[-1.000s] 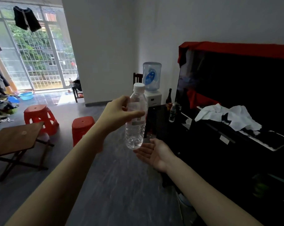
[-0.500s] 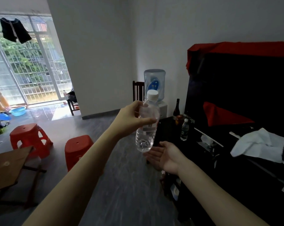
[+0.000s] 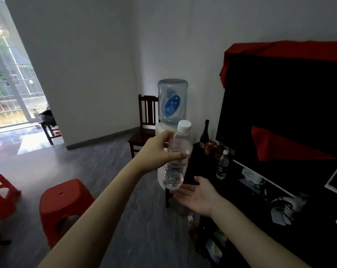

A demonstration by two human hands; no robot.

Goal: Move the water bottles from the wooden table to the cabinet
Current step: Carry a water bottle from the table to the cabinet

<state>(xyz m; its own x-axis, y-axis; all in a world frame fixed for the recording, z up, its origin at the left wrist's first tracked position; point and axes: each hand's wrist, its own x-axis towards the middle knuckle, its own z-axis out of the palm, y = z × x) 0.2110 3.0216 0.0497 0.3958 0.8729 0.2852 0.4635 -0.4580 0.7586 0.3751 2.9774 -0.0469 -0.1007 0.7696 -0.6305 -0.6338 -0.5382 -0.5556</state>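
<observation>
My left hand grips a clear water bottle with a white cap around its upper body and holds it nearly upright in the air. Just under the bottle's base, my right hand lies palm up with its fingers straight. A second water bottle stands on the dark cabinet to the right, beyond both hands. The wooden table is out of view.
A water dispenser with a blue jug stands by a wooden chair in the corner. A dark wine bottle and jars sit on the cabinet's far end. Red stools stand on the floor at left. A large black screen draped in red cloth rises on the right.
The view has swung right and moved closer to the cabinet; the wooden table has left the frame. Both hands keep the same pose around the bottle.
</observation>
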